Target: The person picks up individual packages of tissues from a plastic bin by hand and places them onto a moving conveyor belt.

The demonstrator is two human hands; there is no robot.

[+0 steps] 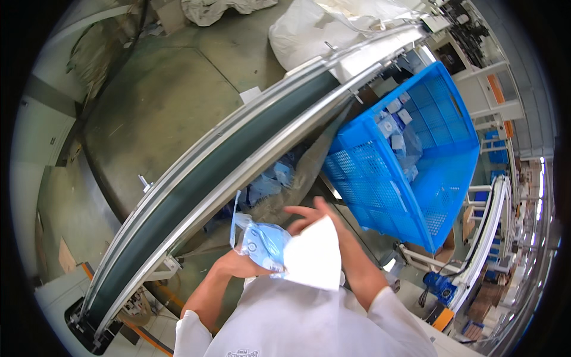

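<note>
My left hand [238, 263] is closed on a light blue, printed plastic pack [260, 243] in front of my chest. A clear flap of film stands up at its far left corner. Against the pack's right side is a plain white piece [313, 253], bright and flat; I cannot tell whether it is joined to the pack. My right hand [313, 215] is just beyond the white piece, with its fingers stretched out and apart. The white piece hides part of that palm, and whether the two touch is unclear.
A dark green conveyor belt [196, 208] with metal rails curves across in front of me. Below it hangs a sack [262, 187] with blue packs. To the right stands a large blue plastic crate [380, 184] holding small packs. White bulk bags [303, 35] lie beyond the belt.
</note>
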